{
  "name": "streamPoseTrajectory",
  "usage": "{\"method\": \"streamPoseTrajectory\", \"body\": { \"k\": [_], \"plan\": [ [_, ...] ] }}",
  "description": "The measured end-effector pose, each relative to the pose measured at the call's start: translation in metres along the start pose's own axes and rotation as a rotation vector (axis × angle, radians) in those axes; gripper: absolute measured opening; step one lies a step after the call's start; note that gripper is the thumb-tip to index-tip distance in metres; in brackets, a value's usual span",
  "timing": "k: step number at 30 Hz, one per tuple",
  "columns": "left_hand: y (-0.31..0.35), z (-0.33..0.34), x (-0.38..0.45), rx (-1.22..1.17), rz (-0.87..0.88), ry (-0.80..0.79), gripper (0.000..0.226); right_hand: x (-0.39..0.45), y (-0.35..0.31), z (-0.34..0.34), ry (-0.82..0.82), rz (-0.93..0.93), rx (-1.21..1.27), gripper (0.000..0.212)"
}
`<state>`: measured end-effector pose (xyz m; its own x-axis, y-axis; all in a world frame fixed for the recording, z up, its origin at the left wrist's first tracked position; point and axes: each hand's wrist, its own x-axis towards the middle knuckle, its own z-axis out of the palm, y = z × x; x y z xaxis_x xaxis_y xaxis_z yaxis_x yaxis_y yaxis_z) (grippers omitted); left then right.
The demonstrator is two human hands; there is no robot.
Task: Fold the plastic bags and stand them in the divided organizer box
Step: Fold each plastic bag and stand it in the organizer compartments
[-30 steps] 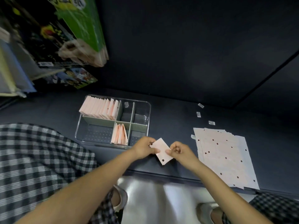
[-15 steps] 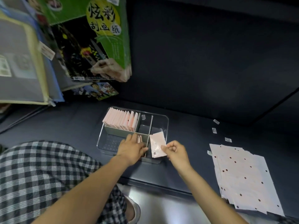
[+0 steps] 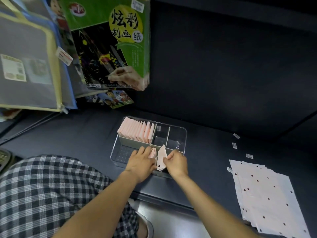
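Observation:
A clear divided organizer box (image 3: 183, 134) sits on the dark shelf. Its back left compartment holds a row of several folded pink bags (image 3: 137, 130) standing upright. My right hand (image 3: 176, 163) pinches a folded pale pink bag (image 3: 161, 158) and holds it upright, low in the front middle compartment. My left hand (image 3: 140, 162) lies with straight fingers against the few folded bags (image 3: 153, 152) standing there, just left of the new one. A stack of flat, dotted unfolded bags (image 3: 267, 196) lies at the right.
Green craft-paper packs (image 3: 109, 42) and zip pouches (image 3: 29, 62) hang at the upper left above the shelf. Small white labels (image 3: 249, 155) are scattered right of the box. My checked-trousered knee (image 3: 48, 189) is at the lower left.
Both hands moved from in front of the box to it. The folded bag went from flat between both hands to upright in the front compartment, and my left hand now presses the stored bags.

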<state>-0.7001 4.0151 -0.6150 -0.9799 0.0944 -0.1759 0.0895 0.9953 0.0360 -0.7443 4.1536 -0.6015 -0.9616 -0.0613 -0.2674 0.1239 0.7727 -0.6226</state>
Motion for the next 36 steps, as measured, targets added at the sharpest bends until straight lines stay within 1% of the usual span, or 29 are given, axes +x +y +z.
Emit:
{"method": "streamPoseTrajectory", "body": {
  "k": [3, 7, 10, 11, 13, 15, 18, 20, 22, 24, 26, 28, 30, 31, 33, 34, 36],
  "plan": [
    [0.0, 0.001, -0.001, -0.054, -0.001, 0.014, 0.035, 0.001, -0.003, 0.012, -0.008, 0.034, -0.082, 0.003],
    [0.002, 0.003, -0.001, -0.145, -0.04, 0.057, 0.032, 0.001, -0.002, 0.026, 0.002, 0.013, -0.181, 0.018],
    [0.003, 0.003, 0.0, -0.222, -0.079, 0.113, 0.03, 0.001, 0.0, 0.032, 0.032, -0.007, -0.188, 0.029],
    [0.004, 0.003, 0.001, -0.246, -0.083, 0.136, 0.028, 0.0, 0.001, 0.033, 0.036, -0.02, -0.187, 0.03],
    [0.006, 0.003, 0.002, -0.272, -0.07, 0.158, 0.027, 0.0, 0.002, 0.034, 0.037, -0.021, -0.162, 0.024],
    [0.008, 0.004, 0.001, -0.242, -0.044, 0.127, 0.03, -0.002, 0.004, 0.032, 0.02, -0.016, -0.099, 0.017],
    [0.007, 0.006, 0.0, -0.159, -0.041, 0.06, 0.033, -0.007, 0.012, 0.023, -0.001, -0.076, 0.021, 0.011],
    [0.008, 0.006, 0.0, -0.147, -0.042, 0.088, 0.032, -0.012, 0.028, 0.008, 0.041, -0.125, 0.084, 0.008],
    [0.015, 0.0, 0.002, -0.167, 0.013, 0.19, 0.028, -0.017, 0.056, -0.014, 0.111, -0.163, 0.09, 0.006],
    [0.028, -0.011, 0.006, -0.127, 0.135, 0.297, 0.022, -0.02, 0.093, -0.042, 0.181, -0.168, 0.055, 0.005],
    [0.047, -0.021, 0.01, -0.109, 0.272, 0.377, 0.016, -0.023, 0.137, -0.071, 0.225, -0.111, -0.006, 0.009],
    [0.068, -0.024, 0.012, -0.147, 0.391, 0.41, 0.02, -0.027, 0.184, -0.098, 0.249, -0.019, -0.097, 0.018],
    [0.089, -0.02, 0.011, -0.209, 0.467, 0.385, 0.02, -0.036, 0.227, -0.121, 0.255, 0.102, -0.2, 0.032],
    [0.098, -0.015, 0.011, -0.243, 0.487, 0.345, 0.019, -0.041, 0.247, -0.131, 0.251, 0.156, -0.232, 0.04],
    [0.114, -0.001, 0.008, -0.315, 0.488, 0.208, 0.023, -0.056, 0.279, -0.143, 0.231, 0.229, -0.263, 0.054],
    [0.12, 0.009, 0.007, -0.327, 0.484, 0.127, 0.027, -0.062, 0.291, -0.147, 0.219, 0.257, -0.268, 0.058],
    [0.13, 0.025, 0.004, -0.303, 0.486, -0.017, 0.033, -0.074, 0.307, -0.148, 0.201, 0.26, -0.277, 0.053]
  ]
}}
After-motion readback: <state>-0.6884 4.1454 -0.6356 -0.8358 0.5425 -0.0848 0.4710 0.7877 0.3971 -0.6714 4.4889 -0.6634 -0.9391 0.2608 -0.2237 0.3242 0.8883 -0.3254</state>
